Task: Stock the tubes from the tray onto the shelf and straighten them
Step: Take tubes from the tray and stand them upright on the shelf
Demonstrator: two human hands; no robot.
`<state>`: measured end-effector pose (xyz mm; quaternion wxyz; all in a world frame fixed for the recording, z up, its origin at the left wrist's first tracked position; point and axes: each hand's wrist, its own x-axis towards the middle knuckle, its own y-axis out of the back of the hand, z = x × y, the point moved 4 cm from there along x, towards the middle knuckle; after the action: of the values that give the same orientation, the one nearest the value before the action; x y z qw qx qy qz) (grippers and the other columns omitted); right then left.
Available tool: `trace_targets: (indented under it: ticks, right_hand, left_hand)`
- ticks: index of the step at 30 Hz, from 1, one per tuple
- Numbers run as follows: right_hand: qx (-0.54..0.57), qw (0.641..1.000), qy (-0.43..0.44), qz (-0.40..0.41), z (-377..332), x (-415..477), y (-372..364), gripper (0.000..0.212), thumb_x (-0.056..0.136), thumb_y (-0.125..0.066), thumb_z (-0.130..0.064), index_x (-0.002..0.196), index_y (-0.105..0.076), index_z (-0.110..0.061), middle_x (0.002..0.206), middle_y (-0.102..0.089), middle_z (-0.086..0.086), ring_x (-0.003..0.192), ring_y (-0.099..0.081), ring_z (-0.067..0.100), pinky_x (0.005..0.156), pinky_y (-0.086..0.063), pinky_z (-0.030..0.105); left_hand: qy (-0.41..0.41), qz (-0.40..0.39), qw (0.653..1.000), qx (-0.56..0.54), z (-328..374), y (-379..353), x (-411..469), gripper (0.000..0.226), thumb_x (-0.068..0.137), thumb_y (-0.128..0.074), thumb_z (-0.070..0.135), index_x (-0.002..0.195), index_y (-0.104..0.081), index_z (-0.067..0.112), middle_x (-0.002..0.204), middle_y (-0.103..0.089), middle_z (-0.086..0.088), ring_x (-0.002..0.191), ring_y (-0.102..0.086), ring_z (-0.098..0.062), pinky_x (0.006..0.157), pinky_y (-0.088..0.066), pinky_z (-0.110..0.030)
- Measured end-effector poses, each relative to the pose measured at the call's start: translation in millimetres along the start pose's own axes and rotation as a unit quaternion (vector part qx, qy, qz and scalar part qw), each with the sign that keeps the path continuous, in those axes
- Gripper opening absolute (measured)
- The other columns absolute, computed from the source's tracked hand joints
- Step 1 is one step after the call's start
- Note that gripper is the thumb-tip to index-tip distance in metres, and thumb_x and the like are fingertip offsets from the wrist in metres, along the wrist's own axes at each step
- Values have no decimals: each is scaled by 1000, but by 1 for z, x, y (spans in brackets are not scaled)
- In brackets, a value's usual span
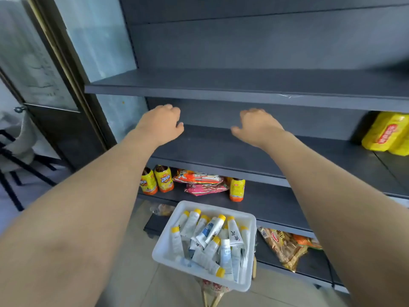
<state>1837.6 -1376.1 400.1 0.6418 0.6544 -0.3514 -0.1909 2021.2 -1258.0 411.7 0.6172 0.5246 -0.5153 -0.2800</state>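
A white tray (163,247) sits low in front of the shelving, piled with several white tubes (212,229) that have yellow caps. Both of my arms reach forward over a bare dark grey shelf (210,149). My left hand (162,124) hovers palm down with its fingers curled loosely and nothing in it. About a hand's width to its right, my right hand (257,126) hangs the same way, empty. No tubes lie on this shelf.
Another grey shelf (221,89) juts out just above my hands. Yellow packs (387,134) stand at the right end of the middle shelf. Below are yellow bottles (157,179), snack packets (201,182) and bagged snacks (285,244). A dark door frame (73,96) stands left.
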Motion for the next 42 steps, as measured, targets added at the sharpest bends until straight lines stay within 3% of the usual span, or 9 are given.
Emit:
trace_targets:
  ticks: [4,15,24,32,34,38,42]
  right_hand:
    - [-15,998,-13,-68,15,1,-60,41,94,-44,-38,115,-51,-3,118,-53,15,112,-47,31,83,-42,37]
    - [-29,973,-91,-208,16,16,-224,44,91,-46,-39,119,-53,-6,123,-55,14,115,-50,31,90,-42,35]
    - [27,906,-227,-356,-20,-14,-362,47,94,-45,-44,120,-52,-5,122,-56,13,117,-50,29,90,-42,33]
    - [110,853,-356,-366,-32,-63,-431,45,92,-50,-43,120,-51,-8,113,-62,12,106,-57,28,82,-45,32]
    - [131,837,-388,-362,-31,-75,-445,39,92,-50,-42,109,-56,-8,111,-63,10,104,-56,27,82,-45,32]
    - [209,787,-485,-319,-30,-98,-475,32,93,-49,-39,97,-61,-9,95,-64,6,90,-58,25,75,-46,31]
    - [252,745,-548,-284,-30,-115,-498,32,92,-49,-39,85,-61,-11,72,-58,1,71,-55,21,59,-39,28]
  left_hand:
    - [-13,-56,998,19,-16,-56,1,27,95,-42,28,105,-54,6,104,-54,-9,100,-53,-27,78,-45,-38]
    - [-40,-217,974,-52,-72,-253,-8,25,92,-46,28,102,-55,7,111,-57,-9,103,-55,-27,82,-47,-37]
    - [-86,-380,915,-103,-107,-406,-46,24,91,-46,28,98,-55,7,111,-56,-8,104,-55,-26,78,-43,-34]
    - [-85,-467,863,-171,-103,-486,-91,20,94,-43,28,79,-40,16,92,-49,-2,86,-48,-19,69,-36,-30]
    - [-93,-467,862,-174,-102,-504,-100,16,93,-44,28,88,-47,12,96,-50,-2,96,-50,-20,72,-37,-27]
    - [-117,-462,861,-177,-98,-542,-110,35,93,-51,32,118,-54,8,122,-53,-5,117,-45,-23,90,-40,-29]
    - [-129,-475,853,-172,-94,-572,-118,46,87,-61,35,125,-52,9,131,-51,-4,122,-41,-26,97,-38,-32]
